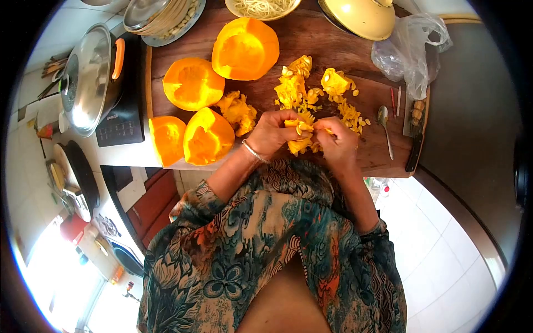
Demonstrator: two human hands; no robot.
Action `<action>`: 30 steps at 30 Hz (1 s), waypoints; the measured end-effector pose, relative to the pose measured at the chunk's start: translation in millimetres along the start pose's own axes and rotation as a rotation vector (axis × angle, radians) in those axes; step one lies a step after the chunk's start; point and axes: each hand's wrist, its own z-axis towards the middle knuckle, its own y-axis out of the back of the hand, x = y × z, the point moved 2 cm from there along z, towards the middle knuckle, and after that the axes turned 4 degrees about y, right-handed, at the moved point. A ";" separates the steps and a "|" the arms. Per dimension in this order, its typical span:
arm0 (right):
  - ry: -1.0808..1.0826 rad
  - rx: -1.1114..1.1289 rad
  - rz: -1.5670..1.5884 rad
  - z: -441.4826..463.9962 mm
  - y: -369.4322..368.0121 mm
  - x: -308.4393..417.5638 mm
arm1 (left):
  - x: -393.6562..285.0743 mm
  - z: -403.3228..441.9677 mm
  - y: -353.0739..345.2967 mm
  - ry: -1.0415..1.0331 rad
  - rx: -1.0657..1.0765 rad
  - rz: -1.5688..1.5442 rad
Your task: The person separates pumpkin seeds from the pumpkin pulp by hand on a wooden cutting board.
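Observation:
My left hand (272, 133), with a bracelet at its wrist, is closed on a clump of orange pumpkin pulp (300, 126) near the front edge of the wooden table. My right hand (337, 141) touches the clump's right side, its fingers pinched together; any seed between them is too small to make out. Loose pulp with seeds (291, 91) lies just beyond my hands, and more pulp and pale seeds (351, 115) lie to the right. Another pulp heap (237, 112) sits left of my left hand, beside hollowed pumpkin pieces (209, 136).
A spoon (385, 130), a red pen-like stick (393, 102) and a dark-handled knife (415, 152) lie at the right. Behind them is a plastic bag (411, 53). A lidded pan (89, 80) stands on the left cooktop (119, 125); a noodle bowl (264, 16) is at the back.

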 end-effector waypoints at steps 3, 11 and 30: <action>-0.017 -0.039 -0.014 -0.3 2.9 -1.5 | 5.3 -2.3 7.4 -0.019 -0.060 0.007; -0.014 0.068 -0.295 0.4 29.6 -2.3 | -4.3 -12.9 8.0 0.067 0.008 0.020; -0.069 0.404 0.101 19.2 24.2 25.1 | -20.0 -13.4 -19.4 -0.031 -0.043 0.299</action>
